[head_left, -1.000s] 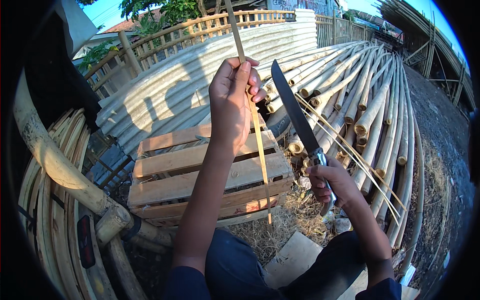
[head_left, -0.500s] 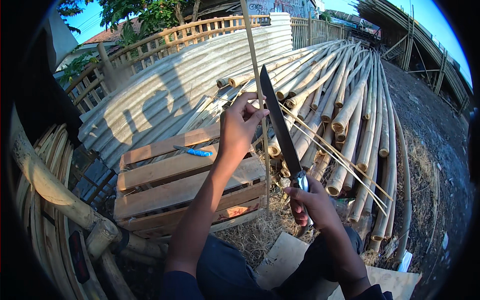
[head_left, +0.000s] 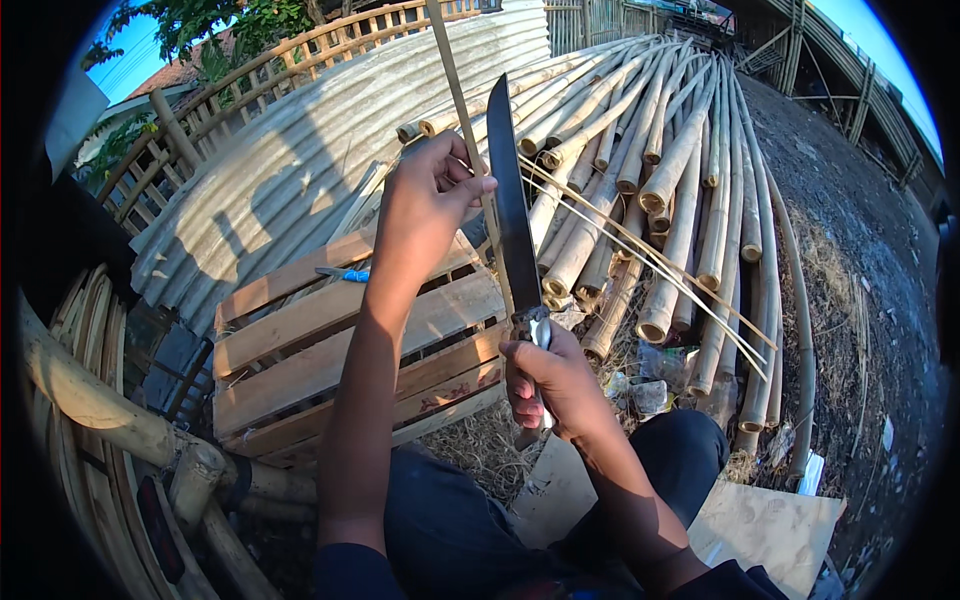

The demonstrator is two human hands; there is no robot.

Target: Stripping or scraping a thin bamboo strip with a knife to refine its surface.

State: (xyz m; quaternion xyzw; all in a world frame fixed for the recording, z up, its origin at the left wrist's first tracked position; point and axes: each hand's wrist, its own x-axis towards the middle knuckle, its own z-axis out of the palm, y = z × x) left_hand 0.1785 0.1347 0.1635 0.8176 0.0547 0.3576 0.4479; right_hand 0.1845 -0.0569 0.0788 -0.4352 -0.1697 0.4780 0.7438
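Note:
My left hand pinches a long, thin bamboo strip between thumb and fingers, holding it nearly upright with its top leaning left. A machete with a broad dark blade and a shiny metal-coloured handle stands point up in my right hand, whose fingers wrap around the handle. The blade runs beside the strip, just right of my left fingertips. Low down, the strip's end is close to the base of the blade; I cannot tell if they touch. Behind my left forearm, a small blue-handled knife lies on a slatted wooden crate.
Long bamboo poles lie piled ahead, with several thin strips across their near ends. Corrugated sheeting stands at left before a bamboo fence. A bamboo frame and split bamboo are nearer; cardboard lies low right.
My right hand and the machete have moved left, and the blade is more upright. My left hand has shifted left with the strip, which tilts further left. The whole view has shifted too.

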